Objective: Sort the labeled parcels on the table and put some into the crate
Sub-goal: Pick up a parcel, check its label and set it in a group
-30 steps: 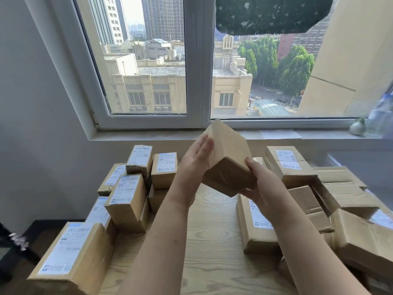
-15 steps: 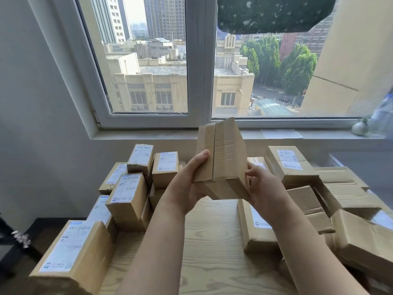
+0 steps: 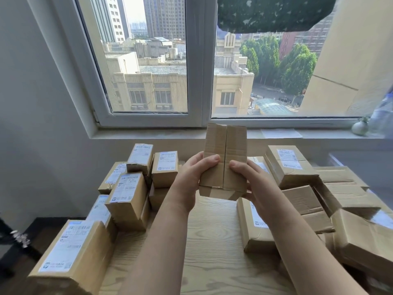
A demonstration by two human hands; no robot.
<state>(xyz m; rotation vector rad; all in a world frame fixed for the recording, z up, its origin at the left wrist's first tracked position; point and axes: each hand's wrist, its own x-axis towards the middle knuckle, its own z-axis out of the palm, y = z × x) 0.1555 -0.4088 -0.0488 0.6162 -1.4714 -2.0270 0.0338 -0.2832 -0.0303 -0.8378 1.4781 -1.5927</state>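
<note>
Where the parcel sits: small brown cardboard parcel (image 3: 225,154), raised over the middle of the table, straight ahead of both hands and clear of the piles.
Long axis: upright, with the taped seam towards the camera; no label shows on this face (it may be on the far side).
Left hand (image 3: 189,179): grips the lower left edge, thumb on the front face.
Right hand (image 3: 253,179): grips the lower right edge the same way; neither hand is nearer.
Table: pale wood-grain tabletop (image 3: 212,241), a bare strip running between the stack of label-up brown boxes (image 3: 127,194) on the left and the heap of brown boxes (image 3: 297,173) on the right.
Crate: not in view, so I cannot tell which way the parcel must travel.
Room: white-framed window (image 3: 198,60) behind, with a small white vase (image 3: 359,127) on the sill.
</note>
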